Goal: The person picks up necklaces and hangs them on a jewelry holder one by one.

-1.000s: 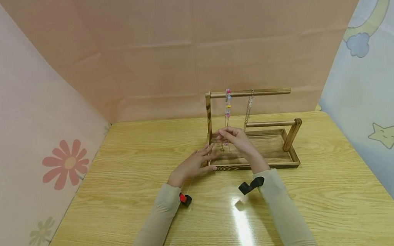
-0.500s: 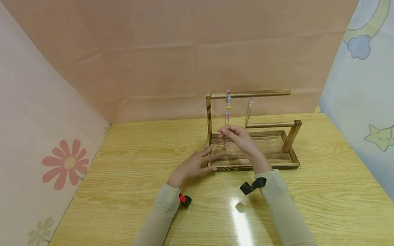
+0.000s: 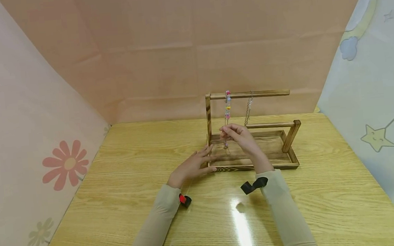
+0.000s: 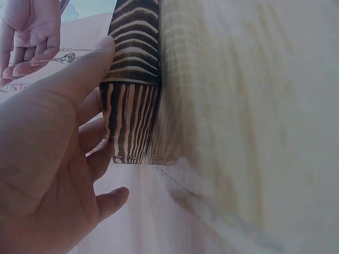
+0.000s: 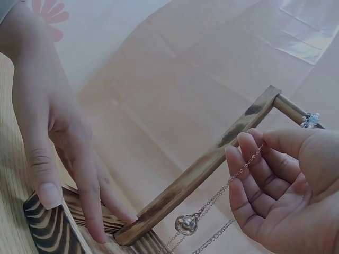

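Note:
My right hand [image 3: 239,137] pinches a fine chain necklace [image 5: 216,198] between thumb and index finger, in front of the upright post. A round pendant [image 5: 186,224] hangs from the chain, low over the tray. My left hand [image 3: 191,166] rests on the left end of the wooden jewelry stand [image 3: 256,167], its fingers fairly straight. In the left wrist view its thumb lies along the striped wooden corner [image 4: 130,121], and the other fingers reach behind it. The right hand partly hides the chain in the head view.
From the stand's upper bar [image 3: 271,93] hang a colorful beaded strand [image 3: 228,107] and a silver chain [image 3: 249,107]. A lower bar [image 3: 270,125] runs to a short post [image 3: 291,137] at the right. The stand sits on a wood-grain table [image 3: 143,150] before a pinkish backdrop [image 3: 151,72].
My right hand has shifted slightly right and up with the necklace, and the pendant has moved a little right and up. The left hand has stayed at the tray's left end.

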Tool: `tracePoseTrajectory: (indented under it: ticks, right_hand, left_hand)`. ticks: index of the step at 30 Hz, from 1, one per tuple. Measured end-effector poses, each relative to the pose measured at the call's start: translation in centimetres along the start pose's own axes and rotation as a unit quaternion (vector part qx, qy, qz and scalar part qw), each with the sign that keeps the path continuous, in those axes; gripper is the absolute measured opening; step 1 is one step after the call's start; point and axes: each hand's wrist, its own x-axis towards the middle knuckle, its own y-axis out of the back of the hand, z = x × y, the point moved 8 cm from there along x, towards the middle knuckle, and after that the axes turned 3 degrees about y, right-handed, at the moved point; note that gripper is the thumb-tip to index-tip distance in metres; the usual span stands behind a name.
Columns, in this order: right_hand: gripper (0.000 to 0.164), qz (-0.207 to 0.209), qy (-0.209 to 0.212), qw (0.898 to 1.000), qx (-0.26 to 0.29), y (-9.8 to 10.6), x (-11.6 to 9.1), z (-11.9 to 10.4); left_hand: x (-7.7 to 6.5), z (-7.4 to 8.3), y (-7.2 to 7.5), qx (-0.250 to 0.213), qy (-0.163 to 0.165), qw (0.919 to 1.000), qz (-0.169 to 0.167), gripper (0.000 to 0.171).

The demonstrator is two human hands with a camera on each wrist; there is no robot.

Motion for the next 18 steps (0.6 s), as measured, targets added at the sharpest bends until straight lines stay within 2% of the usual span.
tracePoseTrajectory:
  ticks: [18]
  right_hand:
    - [0.024, 0.000, 0.003, 1.000, 0.000, 0.1, 0.0, -1.2]
  left_hand:
    - [0.0, 0.0, 0.1, -0.004, 0.001, 1.0000, -0.004, 0.056]
